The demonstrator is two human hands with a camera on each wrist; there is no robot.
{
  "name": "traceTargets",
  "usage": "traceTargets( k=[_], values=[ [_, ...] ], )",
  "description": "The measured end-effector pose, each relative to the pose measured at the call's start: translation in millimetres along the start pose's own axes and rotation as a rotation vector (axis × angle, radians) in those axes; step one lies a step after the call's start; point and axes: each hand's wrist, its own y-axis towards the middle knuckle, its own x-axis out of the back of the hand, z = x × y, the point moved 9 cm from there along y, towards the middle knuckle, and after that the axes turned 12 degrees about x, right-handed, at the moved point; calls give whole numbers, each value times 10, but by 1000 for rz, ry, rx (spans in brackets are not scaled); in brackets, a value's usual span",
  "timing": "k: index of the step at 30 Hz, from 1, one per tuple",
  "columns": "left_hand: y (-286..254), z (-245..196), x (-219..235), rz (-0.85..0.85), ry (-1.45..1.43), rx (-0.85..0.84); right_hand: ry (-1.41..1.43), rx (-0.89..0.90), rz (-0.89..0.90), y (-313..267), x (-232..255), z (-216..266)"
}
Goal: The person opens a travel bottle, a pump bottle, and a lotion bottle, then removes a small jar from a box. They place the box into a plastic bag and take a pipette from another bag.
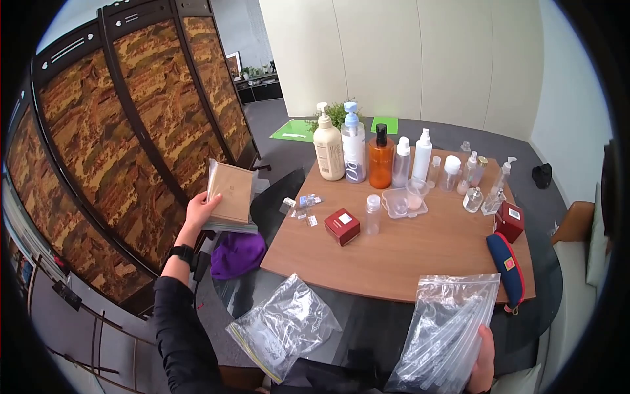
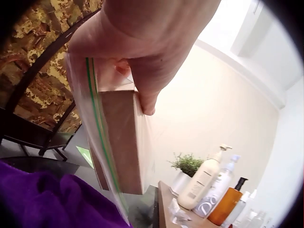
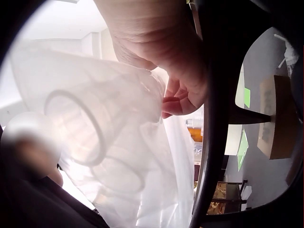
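Observation:
My left hand [image 1: 199, 210] grips a flat brown cardboard box [image 1: 231, 196] by its near edge, thumb on the upper face. In the left wrist view, a clear bag with a green zip strip [image 2: 100, 128] lies along that box. Below it sits a purple cloth [image 1: 237, 256]. At the lower right, my right hand [image 1: 484, 360] holds the side of a clear zip bag [image 1: 459, 289] containing several long clear plastic tubes; in the right wrist view its fingers [image 3: 178, 102] curl at the bag's edge. Another clear zip bag [image 1: 285, 322] lies in front of me.
On the wooden tabletop [image 1: 295, 253] stand several bottles, including a cream pump bottle [image 1: 328, 148] and an amber one [image 1: 380, 161]. Red boxes [image 1: 342, 226], a clear plastic case [image 1: 397, 203] and a blue pouch [image 1: 505, 266] are there too. A folding screen [image 1: 151, 98] stands left.

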Motion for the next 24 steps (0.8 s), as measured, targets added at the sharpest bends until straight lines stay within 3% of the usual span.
traceTargets(
  k=[11, 19, 24],
  values=[
    [727, -62, -989, 174, 175, 130, -121, -66, -164, -89, -20, 13],
    [954, 193, -1100, 226, 210, 125, -143, -99, -230, -132, -22, 25],
    [872, 275, -1094, 114, 331, 92, -155, -140, -301, -212, 14, 62]
  ],
)
